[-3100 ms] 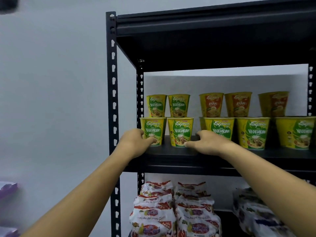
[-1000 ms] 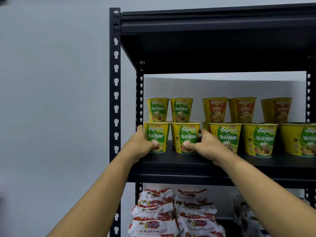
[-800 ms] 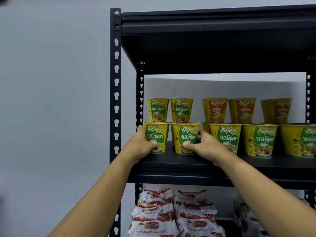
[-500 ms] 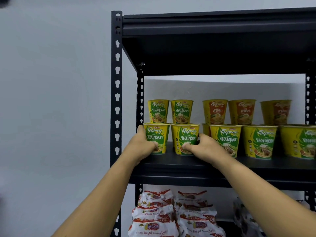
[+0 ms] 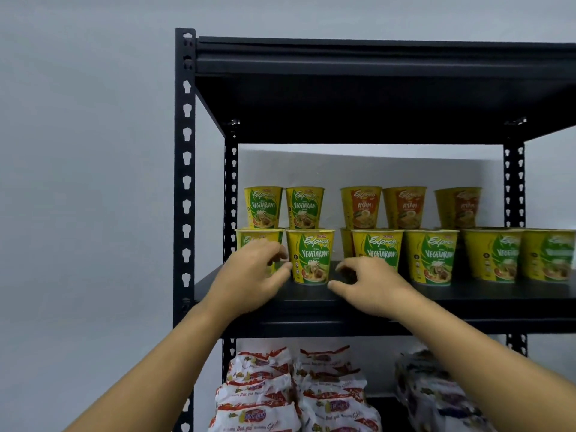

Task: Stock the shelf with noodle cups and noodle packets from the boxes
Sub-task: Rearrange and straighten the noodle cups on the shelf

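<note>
Fingers of your left hand [image 5: 252, 277] curl loosely before the leftmost yellow paper noodle cup [image 5: 246, 237]; whether they grip it is unclear. Your right hand [image 5: 371, 288] hangs half-curled, holding nothing, just right of the yellow cup labelled "Express Vegetarian" [image 5: 311, 257]. Orange-labelled "Ayam" cups [image 5: 361, 207] stand behind on the black metal shelf [image 5: 483, 295], whose front strip lies bare.

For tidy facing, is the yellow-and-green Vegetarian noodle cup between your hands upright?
Upright: the cup stands base-down on the black metal shelf, rim level.
</note>
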Tool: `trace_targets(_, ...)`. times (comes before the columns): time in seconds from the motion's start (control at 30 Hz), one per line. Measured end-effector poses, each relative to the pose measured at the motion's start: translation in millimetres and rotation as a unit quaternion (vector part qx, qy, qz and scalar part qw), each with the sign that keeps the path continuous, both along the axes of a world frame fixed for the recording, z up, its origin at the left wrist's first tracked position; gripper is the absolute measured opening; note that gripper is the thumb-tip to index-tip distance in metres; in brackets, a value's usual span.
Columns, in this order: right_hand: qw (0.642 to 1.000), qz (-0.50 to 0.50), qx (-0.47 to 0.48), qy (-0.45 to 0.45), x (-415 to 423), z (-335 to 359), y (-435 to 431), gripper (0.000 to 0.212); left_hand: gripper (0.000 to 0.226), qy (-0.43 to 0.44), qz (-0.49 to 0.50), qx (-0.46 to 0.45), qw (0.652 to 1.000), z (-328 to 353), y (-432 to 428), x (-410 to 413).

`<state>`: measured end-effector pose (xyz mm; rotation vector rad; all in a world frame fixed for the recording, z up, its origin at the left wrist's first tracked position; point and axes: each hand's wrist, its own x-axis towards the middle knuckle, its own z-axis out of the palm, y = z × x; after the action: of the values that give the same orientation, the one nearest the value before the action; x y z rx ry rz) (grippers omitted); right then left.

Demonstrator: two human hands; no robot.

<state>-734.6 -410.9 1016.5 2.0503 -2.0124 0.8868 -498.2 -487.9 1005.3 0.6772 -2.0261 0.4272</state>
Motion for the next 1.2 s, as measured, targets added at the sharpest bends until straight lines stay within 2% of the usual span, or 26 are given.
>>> trace_targets(0.1,0.999,0.022,0.038,0.026,-18,-1,19,0.045,0.026,-0.084,-0.032,0.028,0.996,4,11,-18)
trace_targets(0.2,0.998,0.011,0.058,0.036,-40,-3,35,0.042,0.038,-0.135,-0.058,0.057,0.988,6,25,-52)
trace_targets(0.27,0.998,0.005,0.066,0.021,-53,-3,43,0.041,0.038,-0.155,-0.060,0.077,0.983,7,29,-75)
trace_targets(0.47,0.998,-0.033,0.059,-0.006,-105,-6,60,0.039,0.043,-0.188,-0.011,0.154,0.970,8,35,-133)
trace_targets(0.67,0.996,-0.046,0.058,-0.040,-152,-11,67,0.043,0.043,-0.198,0.004,0.237,0.951,12,41,-151)
trace_targets(0.83,0.996,-0.057,0.067,-0.020,-173,-6,63,0.047,0.038,-0.150,0.030,0.276,0.949,17,49,-153)
trace_targets(0.93,0.995,-0.084,0.055,-0.010,-188,1,53,0.046,0.039,-0.079,0.067,0.277,0.955,19,44,-161)
trace_targets(1.0,0.994,-0.101,0.031,-0.026,-199,4,45,0.054,0.050,-0.016,0.077,0.293,0.953,21,42,-170)
trace_targets(1.1,0.994,-0.075,0.009,-0.076,-208,9,35,0.078,0.082,0.066,0.082,0.322,0.941,26,48,-186)
trace_targets(1.2,0.990,-0.009,0.010,-0.143,-208,14,29,0.064,0.102,0.159,0.035,0.382,0.910,29,47,-203)
